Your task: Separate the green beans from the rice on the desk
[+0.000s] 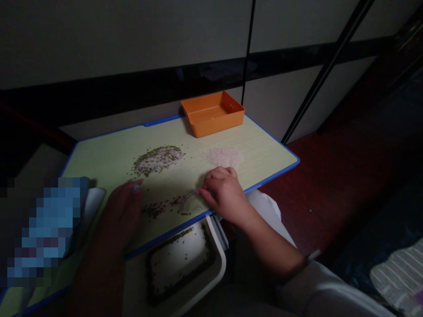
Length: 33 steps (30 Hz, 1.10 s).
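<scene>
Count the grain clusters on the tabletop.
3: a pale pile beyond the right hand, a green-and-white pile beyond the left hand, and a dark scatter between both hands. The hands may hide more.

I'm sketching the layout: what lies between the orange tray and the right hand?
A heap of pale grains lies between the orange tray and the right hand, in the head view.

Pale yellow counter here, edged in blue! Bright orange tray! A whitish mound, speckled green; the rice, plain pinkish white. Dark beans, reddish perhaps in this gloom; white drawer, deep red floor, cloth striped grey and white.
</scene>
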### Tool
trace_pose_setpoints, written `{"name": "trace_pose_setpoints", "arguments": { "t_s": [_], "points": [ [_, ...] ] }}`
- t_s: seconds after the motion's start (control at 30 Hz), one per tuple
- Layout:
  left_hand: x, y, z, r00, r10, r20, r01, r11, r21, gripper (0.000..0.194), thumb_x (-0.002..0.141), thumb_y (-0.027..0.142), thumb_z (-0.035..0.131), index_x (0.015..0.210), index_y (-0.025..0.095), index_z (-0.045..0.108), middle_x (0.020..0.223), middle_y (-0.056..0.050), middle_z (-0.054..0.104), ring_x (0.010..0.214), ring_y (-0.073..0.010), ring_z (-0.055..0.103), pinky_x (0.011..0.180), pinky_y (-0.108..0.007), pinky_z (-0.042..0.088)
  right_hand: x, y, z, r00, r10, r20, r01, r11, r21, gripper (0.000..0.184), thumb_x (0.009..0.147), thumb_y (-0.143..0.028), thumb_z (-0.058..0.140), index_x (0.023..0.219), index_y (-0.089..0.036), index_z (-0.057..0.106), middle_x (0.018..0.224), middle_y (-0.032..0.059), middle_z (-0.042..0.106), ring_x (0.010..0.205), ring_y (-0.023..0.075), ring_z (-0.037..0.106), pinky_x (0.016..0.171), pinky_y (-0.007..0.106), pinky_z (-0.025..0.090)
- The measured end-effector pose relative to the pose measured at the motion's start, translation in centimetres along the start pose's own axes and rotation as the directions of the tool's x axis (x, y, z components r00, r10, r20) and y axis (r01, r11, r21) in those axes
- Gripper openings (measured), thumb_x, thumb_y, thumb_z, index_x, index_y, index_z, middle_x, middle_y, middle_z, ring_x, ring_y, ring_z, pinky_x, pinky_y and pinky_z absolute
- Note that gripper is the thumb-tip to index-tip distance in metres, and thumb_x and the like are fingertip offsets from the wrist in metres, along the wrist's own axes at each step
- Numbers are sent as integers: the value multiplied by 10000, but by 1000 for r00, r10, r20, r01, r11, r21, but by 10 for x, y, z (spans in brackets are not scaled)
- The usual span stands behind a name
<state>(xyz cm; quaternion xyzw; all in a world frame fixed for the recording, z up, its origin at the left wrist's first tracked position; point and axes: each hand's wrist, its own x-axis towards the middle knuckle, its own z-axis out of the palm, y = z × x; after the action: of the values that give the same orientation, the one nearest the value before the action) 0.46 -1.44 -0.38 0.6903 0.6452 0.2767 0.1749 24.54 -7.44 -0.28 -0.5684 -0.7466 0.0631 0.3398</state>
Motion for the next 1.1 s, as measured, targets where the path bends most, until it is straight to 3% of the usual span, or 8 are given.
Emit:
{"name": "trace_pose_setpoints", "arguments": {
  "t_s": [0.63,1.1],
  "points": [
    [1,-5,2,999,31,-13,-31,999,-9,648,848,604,271,1238,164,544,1341,-132,522,1292,-258,446,1153,-448,295,-2,-2,4,997,59,-50,-59,998,3,251,909,-345,561,750,-166,636,826,36,627,874,181,531,824,339,281],
    [2,-7,3,998,58,-29,-58,998,-3,589,860,586,280,1208,202,559,1297,-105,553,1266,-236,468,1151,-459,295,13,-14,12,1000,12,27,-10,996,-83,299,947,-348,485,792,-159,658,874,64,633,901,202,505,805,344,289]
  ]
}}
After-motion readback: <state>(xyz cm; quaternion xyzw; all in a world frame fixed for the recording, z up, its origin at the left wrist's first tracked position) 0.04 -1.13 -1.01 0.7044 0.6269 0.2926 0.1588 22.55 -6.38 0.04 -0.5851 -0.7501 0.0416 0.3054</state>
